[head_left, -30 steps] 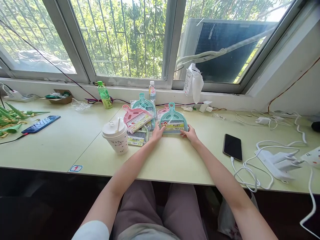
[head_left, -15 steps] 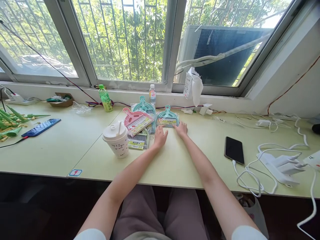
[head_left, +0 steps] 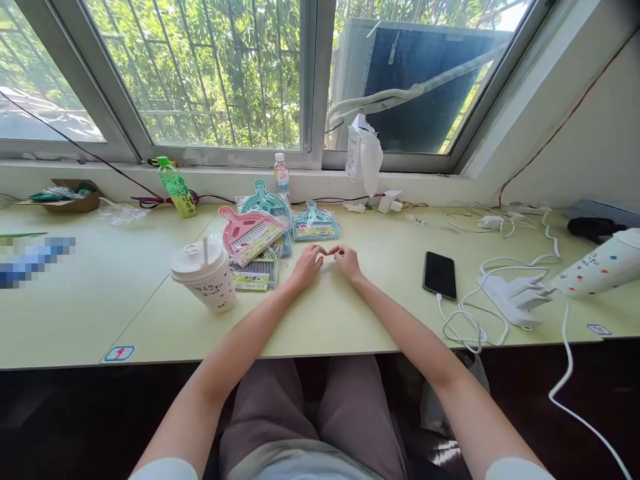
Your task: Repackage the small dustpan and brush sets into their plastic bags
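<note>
A bagged teal dustpan-and-brush set (head_left: 316, 227) stands on the table just beyond the fingertips, apart from both hands. The left hand (head_left: 306, 267) and right hand (head_left: 347, 263) have their fingers loosely bent, tips meeting or nearly so, with nothing held. Left of the grip lies a pile of similar sets, a pink dustpan (head_left: 250, 230) uppermost, and nearer the body a lidded cup (head_left: 203, 283). Right of the grip are a phone (head_left: 440, 276) and a white power strip (head_left: 511, 301). The pale yellow-green tabletop (head_left: 320, 327) runs under everything to a sill and a grey-framed window (head_left: 315, 87), with leaves, bars and a boxy unit outside. The packets carry yellow labels (too small to read), the cup black lettering I cannot make out, and a sticker (head_left: 119, 353) near the table's edge, left of the grip, a red arrow
</note>
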The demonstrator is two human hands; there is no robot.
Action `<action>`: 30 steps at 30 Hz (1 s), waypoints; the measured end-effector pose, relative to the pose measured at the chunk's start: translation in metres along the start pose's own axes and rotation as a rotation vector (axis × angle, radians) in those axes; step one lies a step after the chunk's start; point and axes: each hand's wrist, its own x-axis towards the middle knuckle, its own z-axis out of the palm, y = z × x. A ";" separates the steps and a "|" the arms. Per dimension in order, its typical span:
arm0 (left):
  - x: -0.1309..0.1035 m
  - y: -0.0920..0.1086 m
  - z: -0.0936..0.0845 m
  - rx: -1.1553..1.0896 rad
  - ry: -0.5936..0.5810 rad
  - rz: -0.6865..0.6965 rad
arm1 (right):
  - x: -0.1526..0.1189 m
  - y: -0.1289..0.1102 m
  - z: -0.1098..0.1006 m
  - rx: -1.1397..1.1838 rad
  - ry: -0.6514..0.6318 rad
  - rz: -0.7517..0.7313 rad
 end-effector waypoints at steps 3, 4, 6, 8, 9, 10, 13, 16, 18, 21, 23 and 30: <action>-0.002 0.000 0.001 0.066 -0.069 0.049 | -0.015 -0.005 0.002 -0.094 -0.128 -0.047; -0.002 0.000 0.000 0.094 -0.071 0.042 | -0.016 -0.007 0.003 -0.127 -0.148 -0.065; -0.003 0.000 -0.001 0.121 -0.064 0.028 | -0.016 -0.009 0.004 -0.162 -0.174 -0.104; -0.003 0.000 -0.003 0.111 -0.065 0.028 | -0.014 -0.010 0.004 -0.156 -0.198 -0.125; -0.004 -0.001 -0.004 0.104 -0.068 0.030 | -0.013 -0.009 0.003 -0.149 -0.213 -0.130; -0.004 -0.001 -0.004 0.099 -0.073 0.033 | -0.012 -0.008 0.002 -0.143 -0.225 -0.134; -0.005 -0.003 -0.004 0.083 -0.083 0.050 | -0.012 -0.006 0.000 -0.129 -0.250 -0.144; -0.005 -0.005 -0.003 0.063 -0.076 0.065 | -0.012 -0.004 0.000 -0.133 -0.260 -0.157; -0.005 -0.007 -0.002 0.053 -0.066 0.069 | -0.012 -0.005 0.000 -0.138 -0.257 -0.160; -0.005 -0.008 -0.001 0.036 -0.057 0.064 | -0.013 -0.007 0.001 -0.125 -0.263 -0.145; -0.005 -0.009 0.000 0.027 -0.048 0.056 | -0.013 -0.006 0.002 -0.097 -0.236 -0.129; 0.000 -0.023 0.002 -0.114 0.228 -0.030 | 0.015 0.014 0.014 -0.220 0.241 0.150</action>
